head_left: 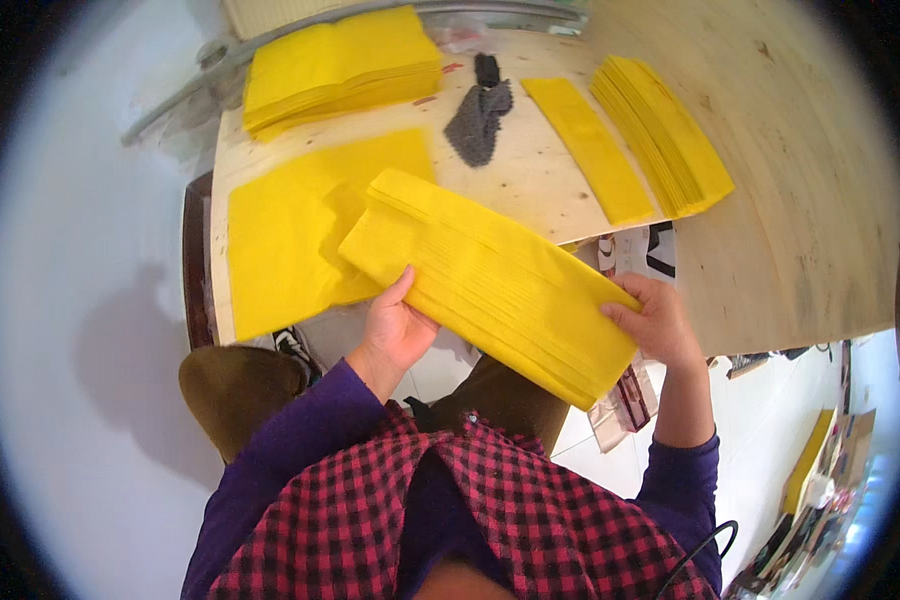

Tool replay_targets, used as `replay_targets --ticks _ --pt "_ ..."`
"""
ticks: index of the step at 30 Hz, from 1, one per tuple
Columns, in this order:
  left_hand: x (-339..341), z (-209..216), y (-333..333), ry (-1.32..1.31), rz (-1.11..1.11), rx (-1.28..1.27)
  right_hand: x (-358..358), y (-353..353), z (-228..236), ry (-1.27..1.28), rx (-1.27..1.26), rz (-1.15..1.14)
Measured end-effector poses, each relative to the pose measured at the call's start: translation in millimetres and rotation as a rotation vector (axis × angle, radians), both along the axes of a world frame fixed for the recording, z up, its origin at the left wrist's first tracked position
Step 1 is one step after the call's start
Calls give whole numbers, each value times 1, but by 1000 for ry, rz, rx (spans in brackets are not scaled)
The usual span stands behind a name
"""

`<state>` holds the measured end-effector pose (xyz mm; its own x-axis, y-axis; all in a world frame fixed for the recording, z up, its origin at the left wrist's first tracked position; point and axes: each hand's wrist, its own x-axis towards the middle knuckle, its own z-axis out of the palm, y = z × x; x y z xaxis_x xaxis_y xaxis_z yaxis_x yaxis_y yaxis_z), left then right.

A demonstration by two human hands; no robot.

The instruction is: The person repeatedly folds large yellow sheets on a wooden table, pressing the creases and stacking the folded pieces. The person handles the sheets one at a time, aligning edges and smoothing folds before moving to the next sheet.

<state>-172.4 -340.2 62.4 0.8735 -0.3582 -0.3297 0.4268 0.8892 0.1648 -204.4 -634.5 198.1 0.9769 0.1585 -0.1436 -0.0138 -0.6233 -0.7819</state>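
Above my lap I hold a long bundle of folded yellow sheets (500, 285), slanting down to the right, its layered edges fanned in thin steps. My left hand (398, 325) grips its lower left edge, thumb on top. At the right end my right hand (655, 318) pinches the bundle, with the fingers partly behind it. Beyond the left hand, a wide flat yellow sheet (280, 235) lies on the wooden table (530, 185), partly covered by the bundle. Whether the sheets are paper or cloth I cannot tell.
At the far left of the table stands a thick stack of yellow sheets (340, 65). A dark grey cloth (480, 120) lies at the middle back. To the right are a narrow yellow strip (590, 150) and a pile of folded strips (665, 135), near a tall wooden panel (800, 150).
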Motion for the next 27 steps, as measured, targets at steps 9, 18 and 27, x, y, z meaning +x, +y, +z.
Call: replay_targets --ticks 9,18,27 --pt "78 62 -83 -183 -119 150 0 -83 -34 -111 270 -363" --pt "236 51 -180 -332 -217 301 92 -142 -62 -227 180 -588" --pt "362 5 -234 -302 -238 598 199 -177 -125 -332 19 -647"
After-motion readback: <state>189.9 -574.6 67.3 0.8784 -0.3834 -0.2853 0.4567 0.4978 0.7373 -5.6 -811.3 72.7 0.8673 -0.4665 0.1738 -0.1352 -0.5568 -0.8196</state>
